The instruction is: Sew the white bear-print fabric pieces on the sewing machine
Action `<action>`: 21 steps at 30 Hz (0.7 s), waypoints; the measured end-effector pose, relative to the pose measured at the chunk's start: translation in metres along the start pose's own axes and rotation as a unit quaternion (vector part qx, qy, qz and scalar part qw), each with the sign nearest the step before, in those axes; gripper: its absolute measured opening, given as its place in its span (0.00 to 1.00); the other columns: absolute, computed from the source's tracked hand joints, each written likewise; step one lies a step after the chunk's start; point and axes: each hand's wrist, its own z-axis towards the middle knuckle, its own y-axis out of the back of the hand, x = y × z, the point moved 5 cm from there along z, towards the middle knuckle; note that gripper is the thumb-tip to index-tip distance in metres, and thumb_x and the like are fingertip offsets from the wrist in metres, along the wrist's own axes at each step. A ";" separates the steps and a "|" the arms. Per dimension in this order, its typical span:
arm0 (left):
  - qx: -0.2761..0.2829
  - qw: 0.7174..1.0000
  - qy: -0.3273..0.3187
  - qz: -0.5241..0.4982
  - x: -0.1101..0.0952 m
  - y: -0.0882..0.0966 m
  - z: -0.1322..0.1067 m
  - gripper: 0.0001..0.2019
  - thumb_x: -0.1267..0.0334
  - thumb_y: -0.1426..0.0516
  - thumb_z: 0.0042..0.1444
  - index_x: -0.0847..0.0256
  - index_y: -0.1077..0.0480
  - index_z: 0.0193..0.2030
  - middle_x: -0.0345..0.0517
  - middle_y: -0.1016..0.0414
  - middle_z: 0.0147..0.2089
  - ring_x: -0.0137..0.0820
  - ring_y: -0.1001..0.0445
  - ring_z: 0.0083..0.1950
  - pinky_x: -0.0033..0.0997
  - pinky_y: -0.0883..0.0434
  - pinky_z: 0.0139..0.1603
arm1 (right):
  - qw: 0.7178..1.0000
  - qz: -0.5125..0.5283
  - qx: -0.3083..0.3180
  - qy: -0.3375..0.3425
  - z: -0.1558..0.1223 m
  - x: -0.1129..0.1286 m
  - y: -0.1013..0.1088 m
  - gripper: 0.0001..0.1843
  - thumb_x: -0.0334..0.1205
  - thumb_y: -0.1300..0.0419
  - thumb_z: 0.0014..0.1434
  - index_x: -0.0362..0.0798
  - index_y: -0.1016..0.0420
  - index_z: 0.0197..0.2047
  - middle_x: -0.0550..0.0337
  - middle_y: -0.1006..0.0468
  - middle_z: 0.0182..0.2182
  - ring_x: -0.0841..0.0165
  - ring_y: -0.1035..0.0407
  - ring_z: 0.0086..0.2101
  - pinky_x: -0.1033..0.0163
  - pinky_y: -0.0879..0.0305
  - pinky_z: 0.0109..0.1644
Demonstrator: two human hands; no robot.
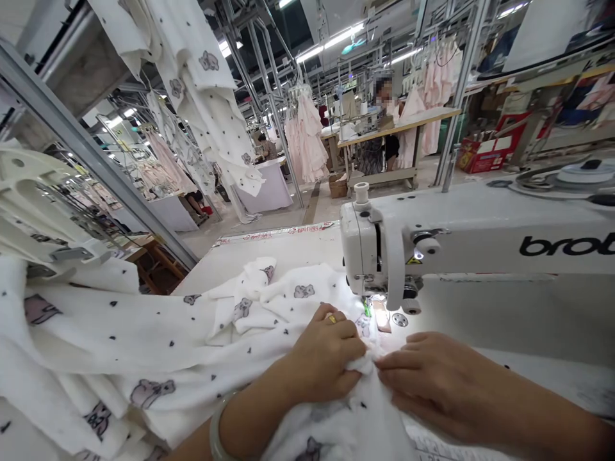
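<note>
White fabric (192, 333) printed with bears and small dark marks spreads over the sewing table, bunched toward the left. My left hand (329, 352), wearing a ring and a pale bangle, is closed with a fold of this fabric gripped in its curled fingers. Just right of it, my right hand (432, 381) pinches the fabric's edge between thumb and fingers. Both hands are close in front of the needle area of a white sewing machine (365, 256), whose lamp lights the cloth. The fabric's edge reaches up to the presser foot, where details are too bright to make out.
Printed cloth (192, 83) hangs overhead at the left, by a slanted metal rail (96, 153). A white plastic hanger clamp (43, 205) holds fabric at the far left. Farther back, a person (384, 109) sits at another table (398, 126) among hanging pink garments (305, 134).
</note>
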 end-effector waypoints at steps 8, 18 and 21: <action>-0.043 0.997 0.051 -0.047 -0.004 0.004 -0.002 0.05 0.69 0.44 0.52 0.58 0.28 0.35 0.42 0.27 0.32 0.35 0.29 0.39 0.47 0.40 0.64 | 0.995 -0.072 0.052 0.053 -0.002 0.005 -0.013 0.18 0.20 0.52 0.66 0.49 0.26 0.44 0.59 0.21 0.34 0.67 0.32 0.26 0.58 0.41 0.31; -0.045 0.969 0.143 -0.197 0.005 0.010 0.005 0.16 0.64 0.46 0.60 0.59 0.44 0.22 0.38 0.36 0.26 0.31 0.32 0.34 0.40 0.37 0.56 | 0.997 -0.058 0.046 0.034 -0.004 0.000 -0.013 0.17 0.20 0.51 0.66 0.49 0.29 0.37 0.62 0.24 0.29 0.69 0.37 0.23 0.58 0.46 0.30; -0.029 0.981 0.101 -0.164 -0.001 0.010 0.005 0.14 0.65 0.46 0.59 0.59 0.39 0.23 0.39 0.34 0.27 0.31 0.31 0.34 0.42 0.39 0.59 | 0.994 -0.070 0.076 0.040 -0.007 -0.002 -0.018 0.17 0.19 0.52 0.66 0.48 0.30 0.37 0.62 0.24 0.30 0.68 0.38 0.23 0.56 0.49 0.31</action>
